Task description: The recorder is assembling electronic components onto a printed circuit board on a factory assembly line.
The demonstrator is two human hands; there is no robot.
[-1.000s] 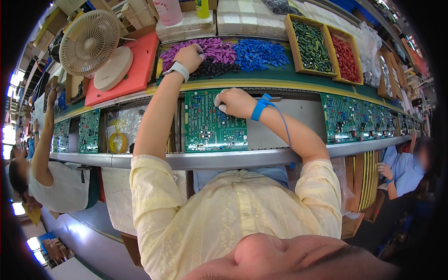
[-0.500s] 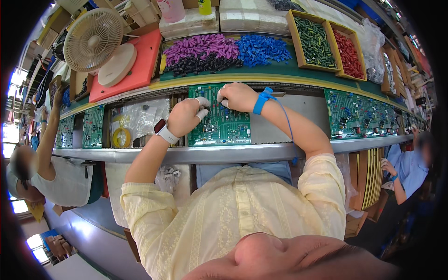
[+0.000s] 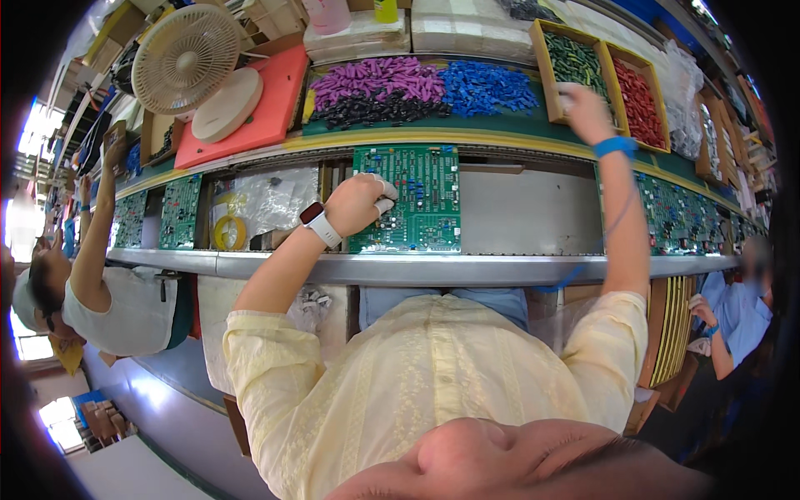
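A green circuit board (image 3: 425, 225) with small components lies across the conveyor rails in front of me. My left hand (image 3: 358, 207) rests over its left part, fingers curled, white covers on the fingertips. What those fingers hold, if anything, is hidden. My right hand (image 3: 587, 115), wearing a blue wrist strap (image 3: 615, 147), is at the near left part of a yellow-edged box (image 3: 546, 79) of small green parts (image 3: 575, 62). Its fingers are partly hidden and slightly blurred.
Heaps of purple parts (image 3: 379, 79), black parts (image 3: 367, 111) and blue parts (image 3: 487, 87) lie beyond the rail. Red parts (image 3: 637, 104) fill another box. A fan (image 3: 185, 58) stands at far left. More boards (image 3: 679, 208) sit along the line. People work at both sides.
My right hand has left the board and moved far right to the box of green parts. My left hand has stayed on the board's left part. The view has shifted slightly.
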